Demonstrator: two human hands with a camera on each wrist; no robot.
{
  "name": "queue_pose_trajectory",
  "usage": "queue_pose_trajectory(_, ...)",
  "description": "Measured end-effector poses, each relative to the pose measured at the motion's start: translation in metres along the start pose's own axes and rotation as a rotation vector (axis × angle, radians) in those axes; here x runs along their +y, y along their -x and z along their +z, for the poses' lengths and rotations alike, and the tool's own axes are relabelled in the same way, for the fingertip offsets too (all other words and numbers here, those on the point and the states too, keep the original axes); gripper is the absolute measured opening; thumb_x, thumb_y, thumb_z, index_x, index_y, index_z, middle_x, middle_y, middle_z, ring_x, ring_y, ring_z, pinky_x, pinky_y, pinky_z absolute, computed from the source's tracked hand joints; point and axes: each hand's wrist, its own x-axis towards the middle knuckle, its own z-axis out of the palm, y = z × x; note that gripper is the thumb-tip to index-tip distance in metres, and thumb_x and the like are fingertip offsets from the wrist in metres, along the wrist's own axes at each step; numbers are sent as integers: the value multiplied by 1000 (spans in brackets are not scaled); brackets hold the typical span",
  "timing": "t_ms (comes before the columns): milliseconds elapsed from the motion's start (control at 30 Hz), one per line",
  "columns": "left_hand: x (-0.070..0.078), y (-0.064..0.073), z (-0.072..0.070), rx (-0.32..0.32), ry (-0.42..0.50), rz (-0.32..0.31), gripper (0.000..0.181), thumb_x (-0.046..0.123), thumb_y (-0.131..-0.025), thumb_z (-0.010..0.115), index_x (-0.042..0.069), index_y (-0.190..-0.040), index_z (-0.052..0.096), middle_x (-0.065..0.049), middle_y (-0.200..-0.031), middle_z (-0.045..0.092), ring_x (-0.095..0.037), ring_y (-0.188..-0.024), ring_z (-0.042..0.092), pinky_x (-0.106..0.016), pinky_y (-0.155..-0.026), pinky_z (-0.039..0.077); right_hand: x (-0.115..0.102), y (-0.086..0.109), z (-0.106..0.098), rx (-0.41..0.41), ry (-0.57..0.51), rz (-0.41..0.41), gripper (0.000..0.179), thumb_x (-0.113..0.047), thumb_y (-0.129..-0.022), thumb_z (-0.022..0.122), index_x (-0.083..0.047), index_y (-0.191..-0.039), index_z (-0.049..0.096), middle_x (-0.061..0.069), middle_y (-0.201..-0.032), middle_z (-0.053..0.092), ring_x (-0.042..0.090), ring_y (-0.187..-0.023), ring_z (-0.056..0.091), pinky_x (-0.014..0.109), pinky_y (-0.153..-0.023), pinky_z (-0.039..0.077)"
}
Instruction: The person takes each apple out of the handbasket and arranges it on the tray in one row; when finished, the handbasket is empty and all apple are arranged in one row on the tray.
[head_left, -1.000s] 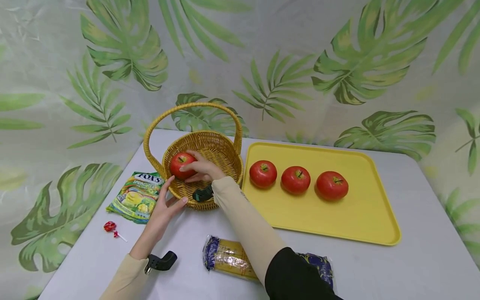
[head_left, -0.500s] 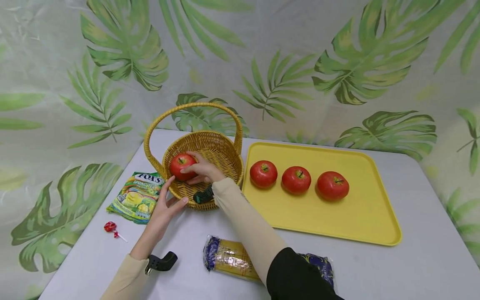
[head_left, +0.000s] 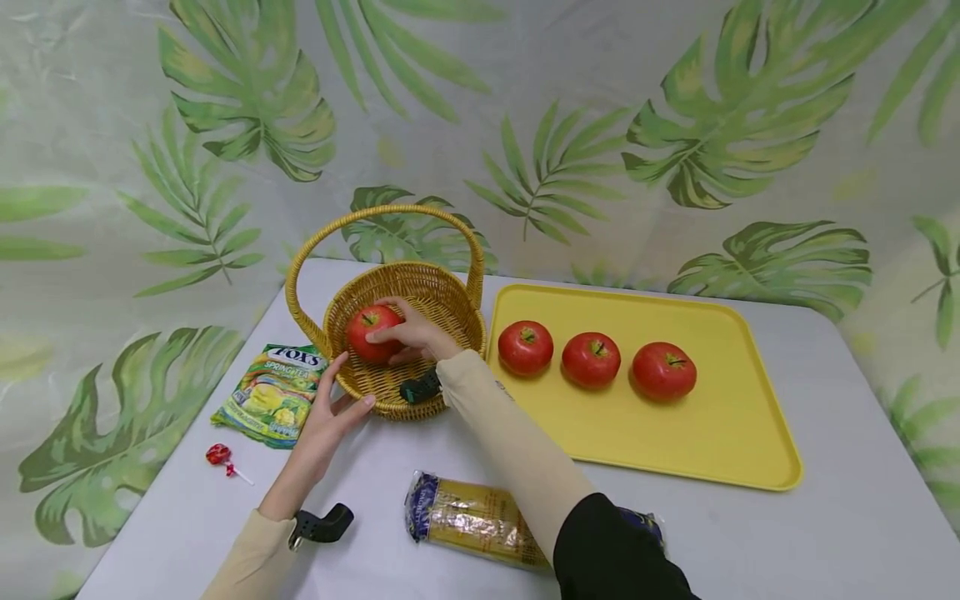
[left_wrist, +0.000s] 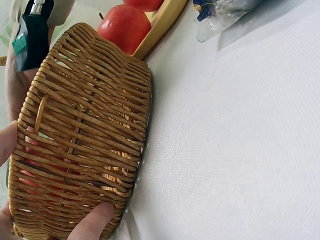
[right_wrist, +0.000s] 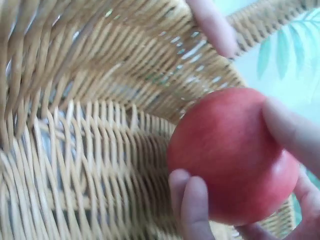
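Inside the wicker basket point(head_left: 450, 292), my right hand point(head_left: 416, 333) grips a red apple point(head_left: 363, 350). The right wrist view shows the thumb point(right_wrist: 295, 132) on one side of the apple point(right_wrist: 230, 155) and fingertips point(right_wrist: 195, 202) on the other, with the woven floor beside it. My left hand point(head_left: 326, 425) holds the basket's near left side, thumb and index fingertip at the rim. From the left wrist, a fingertip point(left_wrist: 97, 220) presses the outer wall of the basket point(left_wrist: 85, 125), and red shows through the weave.
Right of the basket, a yellow tray point(head_left: 675, 442) carries three apples point(head_left: 592, 360). A Fox's candy bag point(head_left: 273, 396) and a red lollipop point(head_left: 219, 454) lie to the left. In front is packaged spaghetti point(head_left: 480, 521), partly under the right sleeve point(head_left: 517, 450). The tall handle point(head_left: 386, 212) arches over the basket.
My right hand has shifted slightly to the right with the apple, still inside the basket. The left hand keeps its place on the basket.
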Motion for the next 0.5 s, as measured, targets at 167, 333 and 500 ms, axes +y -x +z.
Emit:
queue_pose_trajectory(167, 2, 1, -1, -2, -8, -14, 80, 16, -95, 61, 24, -154, 7, -3, -157, -7, -43, -138, 17, -50, -104, 33, -9, 6, -20, -95, 41, -78, 63, -11, -89, 67, -20, -143, 36, 15, -133, 37, 40, -93, 62, 58, -89, 46)
queue_pose_trajectory(333, 3, 2, -1, -3, -20, -21, 81, 17, -95, 61, 25, -154, 7, -3, -157, -10, -42, -138, 16, -49, -104, 33, -17, 17, -45, -166, 122, -150, 58, -17, -88, 68, -25, -140, 41, 12, -132, 35, 40, -89, 64, 57, -86, 48)
queue_pose_trajectory(500, 2, 1, 0, -3, -13, -17, 81, 16, -95, 61, 24, -154, 7, -5, -157, -11, -42, -138, 17, -49, -105, 32, -22, 38, -74, -223, 217, -207, 58, -21, -88, 67, -29, -140, 41, 7, -137, 37, 34, -92, 63, 56, -85, 49)
